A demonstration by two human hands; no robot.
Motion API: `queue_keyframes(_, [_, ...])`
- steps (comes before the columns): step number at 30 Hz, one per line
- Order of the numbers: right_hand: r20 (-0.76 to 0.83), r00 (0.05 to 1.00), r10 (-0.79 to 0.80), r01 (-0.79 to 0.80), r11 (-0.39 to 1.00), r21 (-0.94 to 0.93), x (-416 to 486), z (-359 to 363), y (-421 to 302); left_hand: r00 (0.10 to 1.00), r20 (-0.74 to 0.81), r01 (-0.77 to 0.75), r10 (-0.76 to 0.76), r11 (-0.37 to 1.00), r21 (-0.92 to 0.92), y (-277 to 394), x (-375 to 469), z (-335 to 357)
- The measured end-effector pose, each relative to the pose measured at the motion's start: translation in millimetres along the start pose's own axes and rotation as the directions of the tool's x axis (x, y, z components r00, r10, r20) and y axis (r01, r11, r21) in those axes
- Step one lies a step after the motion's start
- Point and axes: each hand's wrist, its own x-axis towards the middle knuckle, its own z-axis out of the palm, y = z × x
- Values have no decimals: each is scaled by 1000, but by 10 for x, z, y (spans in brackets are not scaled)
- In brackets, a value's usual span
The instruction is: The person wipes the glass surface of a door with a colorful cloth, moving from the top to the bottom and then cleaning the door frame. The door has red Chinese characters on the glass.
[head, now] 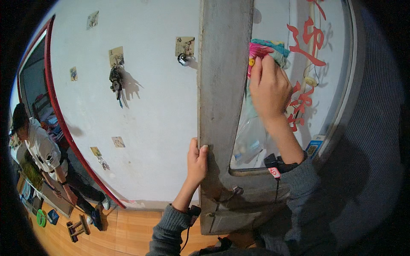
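Observation:
A weathered door with a glass pane stands in front of me. My right hand presses a bunched cloth, pink, teal and yellow, against the pane near its left edge. Red characters are on the glass to the right of that hand. My left hand grips the door's left edge lower down, its thumb on the front face and its fingers around the edge. Both wrists wear black straps with cables. A clear plastic bag shows through the lower part of the pane.
Hooks on the white wall carry a bunch of keys and a shiny round item. At the far left, another person stands bent by a table. A small wooden stool and a green basket are on the floor.

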Motion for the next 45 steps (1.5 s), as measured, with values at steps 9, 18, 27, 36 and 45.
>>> queue_keyframes(9, [11,996,-91,91,996,-7,1,-44,63,999,8,-35,35,999,-23,-78,54,25])
queue_keyframes(18, [24,999,-34,36,994,-101,-117,-226,708,998,56,-14,21,993,-118,-170,142,21])
queue_keyframes(27, [83,996,31,-4,953,-304,-267,-617,1809,997,34,-62,64,996,-59,-232,153,42])
queue_keyframes(36, [71,997,-13,47,860,-509,-282,-952,2762,998,55,-27,36,988,-152,-173,121,32])
queue_keyframes(45, [-66,958,278,-279,865,-416,-303,-832,2511,999,36,-18,21,996,-84,-172,116,37])
